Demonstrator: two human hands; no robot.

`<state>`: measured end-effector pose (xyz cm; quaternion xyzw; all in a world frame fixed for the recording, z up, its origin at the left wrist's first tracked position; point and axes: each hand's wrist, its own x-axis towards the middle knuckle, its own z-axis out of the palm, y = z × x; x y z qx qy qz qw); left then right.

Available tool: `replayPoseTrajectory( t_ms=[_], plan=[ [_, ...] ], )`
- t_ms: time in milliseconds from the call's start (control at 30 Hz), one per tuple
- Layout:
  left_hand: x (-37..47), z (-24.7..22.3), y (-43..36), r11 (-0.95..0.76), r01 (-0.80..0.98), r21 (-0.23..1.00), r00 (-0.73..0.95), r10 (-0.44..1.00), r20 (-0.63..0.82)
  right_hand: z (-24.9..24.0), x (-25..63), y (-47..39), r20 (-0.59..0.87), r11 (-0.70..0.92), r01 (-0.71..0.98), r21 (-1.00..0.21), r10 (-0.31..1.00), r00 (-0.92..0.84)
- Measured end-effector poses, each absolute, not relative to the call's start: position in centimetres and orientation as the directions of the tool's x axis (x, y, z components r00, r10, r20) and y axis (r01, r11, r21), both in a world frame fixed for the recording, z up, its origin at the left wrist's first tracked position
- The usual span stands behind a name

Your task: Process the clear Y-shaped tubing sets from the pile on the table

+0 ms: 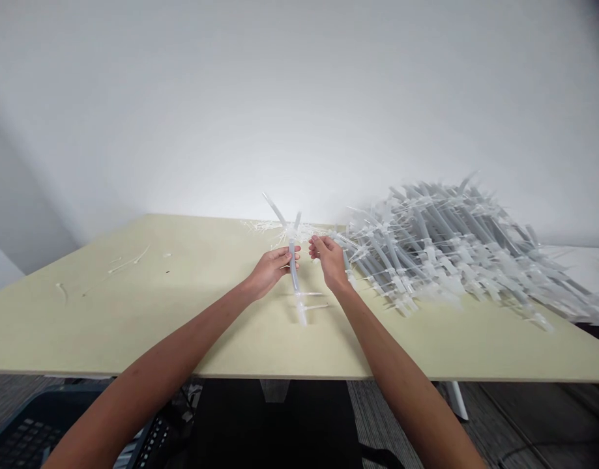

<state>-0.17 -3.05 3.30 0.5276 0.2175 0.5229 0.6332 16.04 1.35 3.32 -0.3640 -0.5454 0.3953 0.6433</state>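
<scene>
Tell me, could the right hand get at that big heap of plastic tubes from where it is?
Probably yes. The right hand is just beside the near edge of the heap of tubes, with nothing between them, though its fingers seem busy at the tube the left hand holds.

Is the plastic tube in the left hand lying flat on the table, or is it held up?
Held up. The left hand grips the plastic tube at its middle, above the table; its lower end hangs free near the tabletop.

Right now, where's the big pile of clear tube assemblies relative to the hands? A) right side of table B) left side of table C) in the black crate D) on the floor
A: the pile of tube assemblies lies on the table beyond the right hand; the left hand holds a single clear tube.
</scene>
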Motion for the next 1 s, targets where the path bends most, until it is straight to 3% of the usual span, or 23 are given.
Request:
replayPoseTrajectory(
  t_ms=[533,800,1000],
  plan=[
    [-0.02,3.48,-3.48,-0.054,-0.509,0.859,0.435,0.845,0.311,3.31,16.00,1.17,0.349,0.348,-0.052,-0.936,0.937,-0.015],
    [0.19,3.55,-3.49,-0.066,-0.458,0.887,0.375,0.890,0.260,3.57,15.82,0.98,0.387,0.383,-0.214,-0.899,0.922,0.023],
    [0.50,3.60,-3.53,-0.079,-0.417,0.905,0.339,0.911,0.236,3.54,15.73,0.93,0.373,0.372,-0.097,-0.923,0.928,0.000]
  ],
)
